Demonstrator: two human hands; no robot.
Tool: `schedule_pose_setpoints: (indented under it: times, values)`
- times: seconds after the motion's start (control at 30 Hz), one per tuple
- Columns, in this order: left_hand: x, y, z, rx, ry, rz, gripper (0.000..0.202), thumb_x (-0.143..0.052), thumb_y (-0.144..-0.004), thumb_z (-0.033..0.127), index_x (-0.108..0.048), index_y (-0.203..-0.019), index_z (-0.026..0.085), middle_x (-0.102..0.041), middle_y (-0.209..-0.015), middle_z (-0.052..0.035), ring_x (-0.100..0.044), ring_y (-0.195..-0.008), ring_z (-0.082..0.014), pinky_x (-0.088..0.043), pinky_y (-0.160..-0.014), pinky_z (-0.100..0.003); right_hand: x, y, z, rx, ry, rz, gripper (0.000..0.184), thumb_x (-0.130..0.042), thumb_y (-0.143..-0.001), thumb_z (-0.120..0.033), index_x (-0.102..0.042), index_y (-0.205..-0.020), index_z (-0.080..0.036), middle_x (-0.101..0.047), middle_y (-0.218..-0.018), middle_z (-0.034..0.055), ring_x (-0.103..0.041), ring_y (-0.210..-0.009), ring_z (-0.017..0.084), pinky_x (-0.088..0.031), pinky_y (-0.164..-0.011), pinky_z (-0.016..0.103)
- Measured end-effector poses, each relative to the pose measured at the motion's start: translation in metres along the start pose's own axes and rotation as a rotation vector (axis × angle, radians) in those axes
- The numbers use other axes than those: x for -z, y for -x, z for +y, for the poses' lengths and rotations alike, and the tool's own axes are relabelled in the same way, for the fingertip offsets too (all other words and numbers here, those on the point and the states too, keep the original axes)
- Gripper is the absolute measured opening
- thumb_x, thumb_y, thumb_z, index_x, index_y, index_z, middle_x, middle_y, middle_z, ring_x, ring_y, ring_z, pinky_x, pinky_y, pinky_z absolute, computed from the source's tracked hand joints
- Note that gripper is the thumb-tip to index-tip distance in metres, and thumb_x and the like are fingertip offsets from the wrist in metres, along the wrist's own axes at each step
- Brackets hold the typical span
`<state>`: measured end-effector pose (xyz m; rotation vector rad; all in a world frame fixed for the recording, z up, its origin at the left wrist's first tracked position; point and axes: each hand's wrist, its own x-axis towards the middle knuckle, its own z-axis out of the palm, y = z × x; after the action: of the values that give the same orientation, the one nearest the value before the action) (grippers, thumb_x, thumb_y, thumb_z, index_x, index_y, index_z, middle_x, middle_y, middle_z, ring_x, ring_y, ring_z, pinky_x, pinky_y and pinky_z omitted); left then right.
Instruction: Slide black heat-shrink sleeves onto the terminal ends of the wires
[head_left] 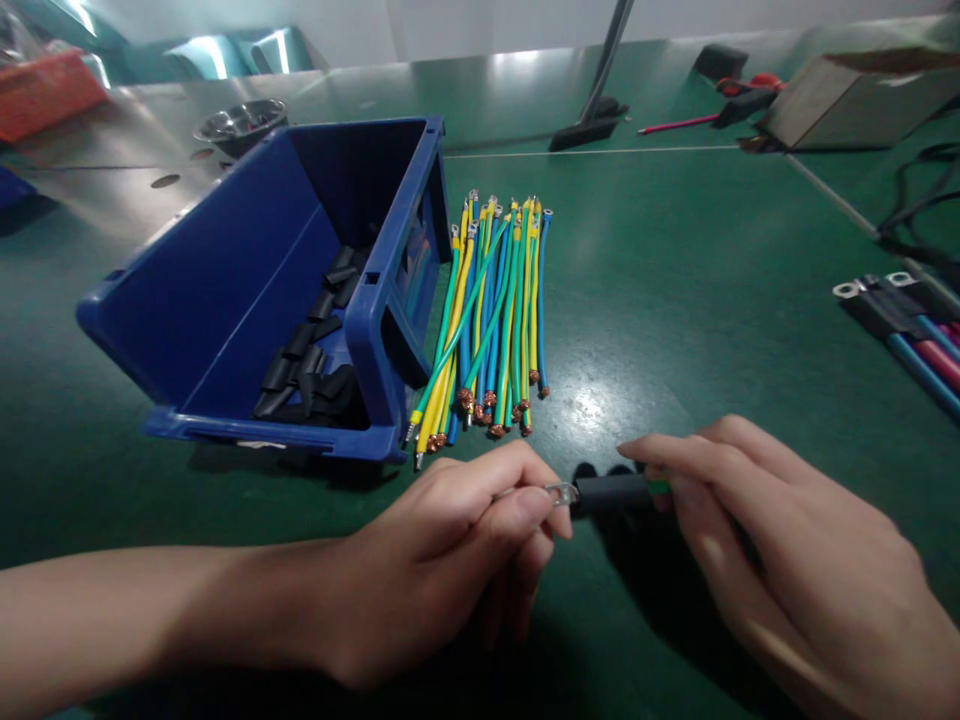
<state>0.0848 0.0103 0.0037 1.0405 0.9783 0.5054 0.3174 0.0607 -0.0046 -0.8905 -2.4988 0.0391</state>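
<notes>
My left hand [442,555] pinches the metal ring terminal [561,492] at one end of a wire. A short black sleeve [611,492] sits on that wire just past the terminal. My right hand [780,560] grips the wire at the sleeve's other end, where a bit of green insulation [660,487] shows. Both hands hover low over the green mat [675,330], close to the near edge. Just beyond them lies a bundle of yellow, green and blue wires [491,315] with bare copper ends facing me.
A tilted blue bin [225,300] holding several black sleeve pieces [315,360] stands left of the bundle. Thicker blue and red cables with lugs [904,330] lie at the right edge. A metal bowl [241,122], a lamp stand base [589,125] and a cardboard box [847,100] sit at the back.
</notes>
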Motion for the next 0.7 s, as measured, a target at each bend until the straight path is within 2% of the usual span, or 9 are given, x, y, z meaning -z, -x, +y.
schedule_pose_setpoints:
  times: [0.13, 0.33, 0.57, 0.7]
  values:
    - [-0.001, 0.000, 0.001, -0.036, -0.017, 0.003, 0.033, -0.034, -0.106, 0.049, -0.050, -0.097, 0.022, -0.054, -0.068, 0.0035, -0.051, -0.054, -0.0099, -0.042, -0.049, -0.018, 0.000, 0.003, 0.000, 0.007, -0.030, -0.015, 0.024, -0.038, -0.105, -0.023, -0.061, -0.101, -0.017, -0.060, -0.067, -0.0006, -0.056, -0.059, 0.013, -0.044, -0.053, 0.023]
    - [0.000, -0.001, 0.001, -0.019, -0.007, 0.006, 0.032, -0.035, -0.106, 0.048, -0.049, -0.096, 0.021, -0.054, -0.066, 0.0035, -0.052, -0.054, -0.0106, -0.043, -0.050, -0.019, 0.001, 0.005, 0.001, -0.002, -0.098, -0.029, 0.017, -0.041, -0.102, -0.017, -0.057, -0.097, -0.021, -0.061, -0.073, 0.0005, -0.053, -0.068, 0.014, -0.042, -0.060, 0.025]
    - [0.001, -0.001, 0.000, -0.003, 0.030, 0.006, 0.034, -0.036, -0.106, 0.050, -0.050, -0.095, 0.021, -0.054, -0.066, 0.0033, -0.052, -0.053, -0.0100, -0.041, -0.048, -0.018, -0.001, 0.015, -0.001, -0.052, -0.216, -0.123, 0.017, -0.042, -0.098, -0.013, -0.056, -0.099, -0.022, -0.058, -0.077, 0.0006, -0.050, -0.071, 0.016, -0.039, -0.061, 0.027]
    - [0.001, 0.000, 0.001, -0.007, 0.012, -0.005, 0.037, -0.034, -0.106, 0.053, -0.049, -0.095, 0.020, -0.055, -0.067, 0.0025, -0.052, -0.053, -0.0100, -0.042, -0.049, -0.019, -0.002, 0.017, -0.004, -0.036, -0.257, -0.161, 0.020, -0.038, -0.097, -0.008, -0.051, -0.093, -0.022, -0.054, -0.074, -0.0001, -0.048, -0.068, 0.015, -0.037, -0.059, 0.026]
